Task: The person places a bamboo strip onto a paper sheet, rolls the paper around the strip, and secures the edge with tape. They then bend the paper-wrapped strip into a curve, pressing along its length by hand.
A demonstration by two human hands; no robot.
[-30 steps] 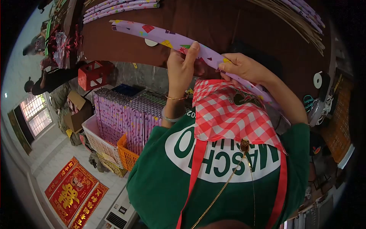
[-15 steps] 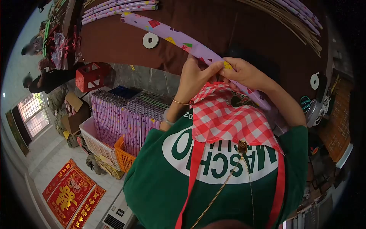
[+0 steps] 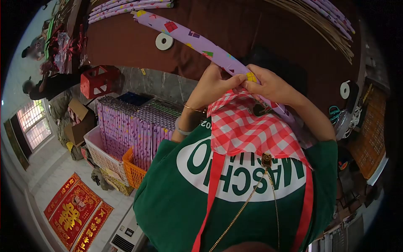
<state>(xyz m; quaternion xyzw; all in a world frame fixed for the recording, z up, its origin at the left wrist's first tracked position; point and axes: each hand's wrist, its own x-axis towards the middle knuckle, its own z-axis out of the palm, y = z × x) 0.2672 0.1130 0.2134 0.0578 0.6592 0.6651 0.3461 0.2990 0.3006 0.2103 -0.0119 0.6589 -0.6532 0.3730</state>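
Observation:
A long purple tube point(image 3: 189, 40), its paper printed with colourful gift shapes, lies slantwise across the front of my body. My left hand point(image 3: 214, 86) grips it from beneath near its middle, thumb pressed along the paper. Right beside it, my right hand point(image 3: 270, 84) closes round the same tube, with the thumbs almost meeting. The tube's far end reaches over the dark brown table point(image 3: 126, 46), while its near end runs past my checked apron point(image 3: 256, 130). Fingertips on the underside are hidden.
White tape rolls point(image 3: 158, 43) point(image 3: 344, 90) lie on the table. More purple tubes point(image 3: 130, 9) and thin brown strips point(image 3: 323, 29) rest at its far side. Crates point(image 3: 100, 149) packed with wrapped tubes stand left, near a red stool point(image 3: 90, 82). Teal scissors point(image 3: 334, 112) lie right. People are at far left.
My hands have moved slightly and the thumbs press closer together on the tube. The tube has turned a little, so its printed pattern sits differently. The view has shifted slightly.

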